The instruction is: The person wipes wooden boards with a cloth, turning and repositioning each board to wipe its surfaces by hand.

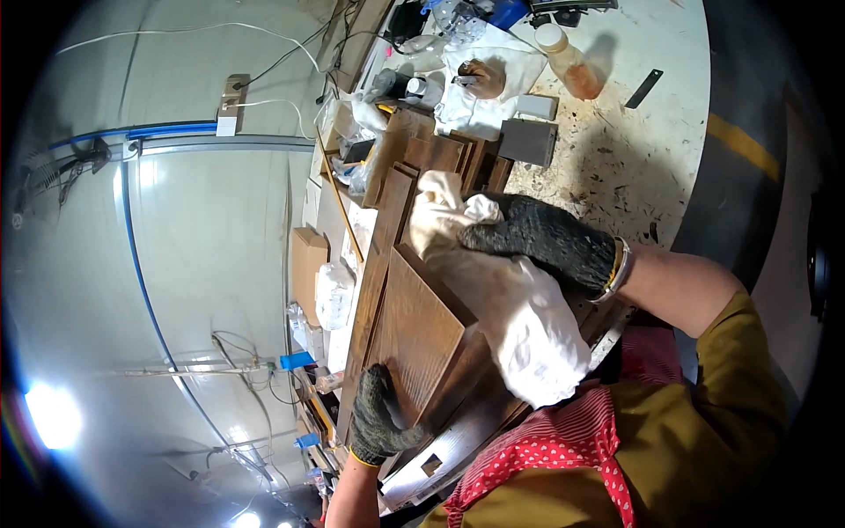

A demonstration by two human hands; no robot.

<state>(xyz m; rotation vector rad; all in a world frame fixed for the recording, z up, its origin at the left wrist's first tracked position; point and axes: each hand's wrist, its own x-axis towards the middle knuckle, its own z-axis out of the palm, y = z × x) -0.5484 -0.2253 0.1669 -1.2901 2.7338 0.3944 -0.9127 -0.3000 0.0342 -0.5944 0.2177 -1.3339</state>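
Picture bright in middle, black at round rim. Strong fisheye bend: blue pipe on grey wall (141, 264) curves like bow, far left of round white speckled worktable (634, 150). Big white glare spot low in corner, far below-left of table, with coloured ring at edge. Smaller glare dots along bottom. Light falls from above onto table; orange plastic bottle (570, 62) throws soft dark shadow to its right on table. Table top sharp. Clutter left of table small, bit fuzzy. White cloth (519, 308) below table nearly washed out.
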